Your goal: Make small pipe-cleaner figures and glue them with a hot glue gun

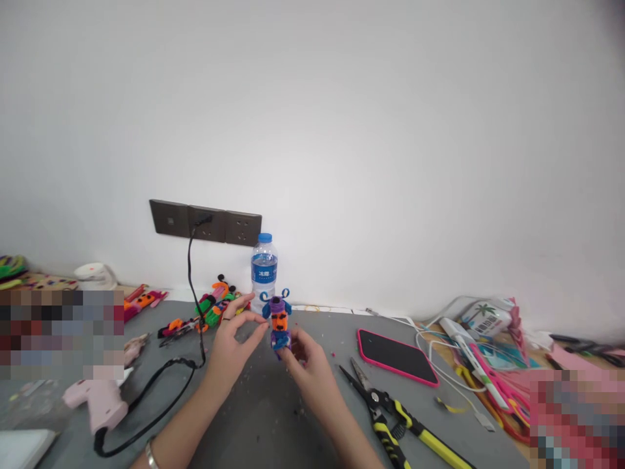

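Between my hands stands a small pipe-cleaner figure [280,319], upright, with a purple top, an orange face with black marks and curled blue antennae. Its blue-purple lower part is gripped by the fingers of my right hand [307,365]. My left hand [234,339] is beside the figure's left side, thumb and fingers apart; the fingertips come near it, and I cannot tell whether they touch. Just behind the figure is a water bottle [264,268] with a blue cap and label.
Left lies a pink glue gun [100,400], its black cord [190,280] running to the wall socket [205,223]. Colourful pipe-cleaner pieces [215,309] lie behind my left hand. Right are a pink-cased phone [398,357], yellow-black pruning shears [390,410], white cables [424,342] and pink scissors [502,384].
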`<state>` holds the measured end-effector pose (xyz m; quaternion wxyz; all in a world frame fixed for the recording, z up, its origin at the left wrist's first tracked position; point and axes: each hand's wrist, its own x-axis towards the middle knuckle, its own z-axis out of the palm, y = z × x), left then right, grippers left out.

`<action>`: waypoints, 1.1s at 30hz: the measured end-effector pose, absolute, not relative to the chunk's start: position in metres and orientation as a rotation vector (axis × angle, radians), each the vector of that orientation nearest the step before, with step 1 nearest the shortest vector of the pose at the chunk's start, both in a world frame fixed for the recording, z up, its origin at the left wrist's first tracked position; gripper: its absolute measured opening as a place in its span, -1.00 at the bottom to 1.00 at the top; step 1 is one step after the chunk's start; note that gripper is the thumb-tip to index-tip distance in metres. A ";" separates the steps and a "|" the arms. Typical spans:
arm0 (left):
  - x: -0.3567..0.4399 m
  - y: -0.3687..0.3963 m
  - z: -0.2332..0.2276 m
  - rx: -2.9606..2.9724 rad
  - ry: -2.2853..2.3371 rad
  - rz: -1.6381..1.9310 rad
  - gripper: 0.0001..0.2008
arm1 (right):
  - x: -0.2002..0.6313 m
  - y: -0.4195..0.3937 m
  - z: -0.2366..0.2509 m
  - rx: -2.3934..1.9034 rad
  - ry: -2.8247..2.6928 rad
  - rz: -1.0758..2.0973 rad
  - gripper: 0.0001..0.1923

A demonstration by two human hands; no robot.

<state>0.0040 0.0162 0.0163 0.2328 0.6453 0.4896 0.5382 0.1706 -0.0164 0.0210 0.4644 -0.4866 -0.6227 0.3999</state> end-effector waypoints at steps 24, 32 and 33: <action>0.004 0.014 0.020 1.808 1.347 1.549 -0.88 | 0.170 -0.021 0.025 -1.177 -1.612 0.971 -0.84; 0.004 0.014 0.019 1.812 1.351 1.552 -0.86 | 0.170 -0.021 0.025 -1.167 -1.625 0.955 -0.82; 0.004 0.014 0.019 1.818 1.350 1.552 -0.86 | 0.170 -0.021 0.025 -1.168 -1.627 0.950 -0.82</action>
